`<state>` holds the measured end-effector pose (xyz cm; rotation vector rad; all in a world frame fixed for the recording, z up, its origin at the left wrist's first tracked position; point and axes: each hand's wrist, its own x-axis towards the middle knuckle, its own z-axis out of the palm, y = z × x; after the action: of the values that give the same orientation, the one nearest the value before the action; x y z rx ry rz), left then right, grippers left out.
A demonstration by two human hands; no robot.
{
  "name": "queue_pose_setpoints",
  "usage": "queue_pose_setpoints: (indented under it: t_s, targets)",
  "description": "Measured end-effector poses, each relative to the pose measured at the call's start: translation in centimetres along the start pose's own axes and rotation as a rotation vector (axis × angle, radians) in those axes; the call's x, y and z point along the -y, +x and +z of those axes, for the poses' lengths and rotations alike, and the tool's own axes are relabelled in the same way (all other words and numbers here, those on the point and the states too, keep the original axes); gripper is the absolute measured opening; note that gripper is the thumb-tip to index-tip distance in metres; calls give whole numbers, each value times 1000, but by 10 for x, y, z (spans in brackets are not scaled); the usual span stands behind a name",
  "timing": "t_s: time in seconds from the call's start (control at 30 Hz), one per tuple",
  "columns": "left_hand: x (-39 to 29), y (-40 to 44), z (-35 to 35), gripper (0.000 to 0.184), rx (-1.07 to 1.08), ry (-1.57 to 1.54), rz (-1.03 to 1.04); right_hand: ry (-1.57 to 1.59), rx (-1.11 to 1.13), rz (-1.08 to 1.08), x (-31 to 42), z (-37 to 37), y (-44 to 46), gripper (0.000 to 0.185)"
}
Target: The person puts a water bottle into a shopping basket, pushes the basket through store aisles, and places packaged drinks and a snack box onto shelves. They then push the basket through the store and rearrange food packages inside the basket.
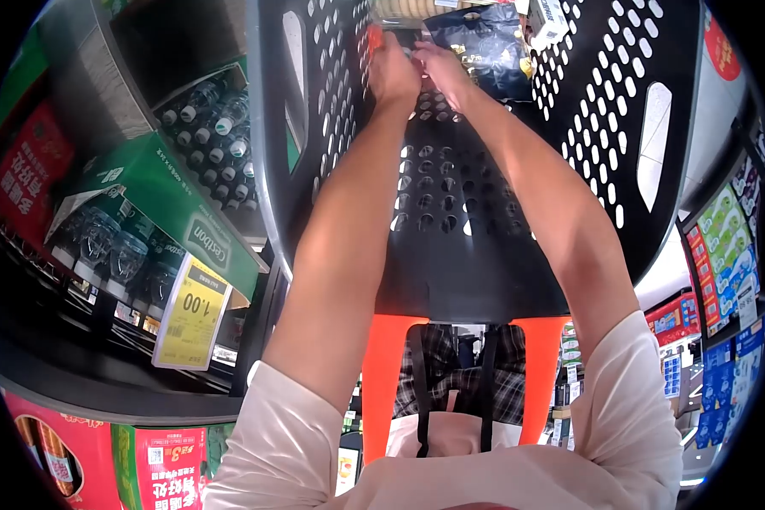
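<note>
Both my arms reach down into a black plastic shopping cart (463,276) with perforated walls. My left hand (393,72) is at the far end of the basket by the left wall, fingers curled, with a small orange-red thing (375,37) at its edge. Close beside it, my right hand (442,70) has its fingers bent inward toward the left one. What lies between the fingers is too small and hidden to name. A dark, shiny package (489,49) lies just right of my right hand. Beyond it, against the right wall, is a white box (549,24) with printing.
On the left, shelves hold green cartons (191,234) of bottled water (102,242) and a yellow price tag (197,310). A red carton (68,459) stands lower left. Packaged goods (731,238) hang on the right. Orange cart supports (382,374) are close to my body.
</note>
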<state>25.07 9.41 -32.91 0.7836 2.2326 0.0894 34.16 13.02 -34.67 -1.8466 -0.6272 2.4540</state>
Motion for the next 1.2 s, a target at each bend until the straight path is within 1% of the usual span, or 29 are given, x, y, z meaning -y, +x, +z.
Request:
queue_pose_setpoints:
  t_s: [0.03, 0.13, 0.17, 0.27, 0.3, 0.33, 0.4, 0.47, 0.53, 0.6, 0.67, 0.7, 0.73, 0.77, 0.8, 0.87, 0.9, 0.93, 0.97, 1.0, 1.03, 1.13, 1.17, 1.2]
  targets:
    - [0, 2, 1, 43, 28, 14, 3, 17, -21, -2, -2, 0, 2, 46]
    - [-2, -2, -2, 43, 80, -12, -9, 29, -30, -39, -5, -6, 4, 46]
    - [-3, -8, -3, 43, 26, 24, 12, -124, -68, -89, -16, -11, 11, 42]
    - [-8, -33, -12, 42, -120, 94, 78, -583, -241, -278, -23, -10, -18, 43]
    - [-10, -47, -18, 40, -189, 115, 135, -658, -281, -279, -7, -3, -50, 43]
    - [-16, -64, -27, 38, -257, 133, 197, -721, -280, -307, -6, -4, -67, 40]
    - [-30, -115, -58, 30, -139, 47, 150, -695, -264, -411, -3, -11, -112, 30]
    - [-42, -178, -99, 25, -31, 44, 227, -790, -243, -550, 12, -18, -186, 21]
    - [-39, -235, -133, 28, 187, 40, 441, -982, -187, -730, 27, -21, -283, 15]
    - [-53, -301, -180, 22, 244, 115, 605, -919, 80, -552, 34, -21, -385, 20]
    - [-65, -346, -233, 17, 675, 13, 522, -934, 370, -402, 27, -20, -470, 28]
    - [-90, -376, -273, 17, 707, 11, 484, -980, 506, -322, 44, -12, -515, 33]
    - [-88, -394, -285, 29, 879, 14, 417, -1018, 643, -234, 60, -6, -556, 39]
    - [-79, -409, -292, 32, 851, 3, 555, -1188, 607, -454, 35, -12, -564, 46]
    - [-71, -426, -299, 34, 831, -6, 692, -1278, 538, -455, 43, -8, -584, 46]
    - [-72, -450, -310, 40, 778, 66, 551, -1254, 429, -494, 34, -5, -587, 41]
    - [-81, -458, -320, 40, 756, 99, 581, -1310, 369, -502, 25, -2, -581, 36]
    - [-85, -463, -320, 38, 673, 225, 594, -1370, 299, -525, 20, 1, -571, 31]
    - [-91, -469, -315, 37, 582, 348, 611, -1452, 292, -561, 22, 3, -568, 28]
    - [-96, -475, -308, 36, 491, 466, 622, -1469, 301, -581, 24, 2, -567, 26]
    - [-94, -473, -298, 31, 460, 592, 579, -1484, 314, -600, 28, 4, -567, 25]
    - [-76, -477, -283, 20, 270, 601, 648, -1529, 312, -647, 35, 5, -570, 22]
    - [-66, -476, -279, 18, 113, 525, 749, -1538, 294, -675, 39, 6, -571, 21]
    - [-60, -471, -275, 17, 59, 482, 814, -1487, 283, -680, 46, 6, -575, 22]
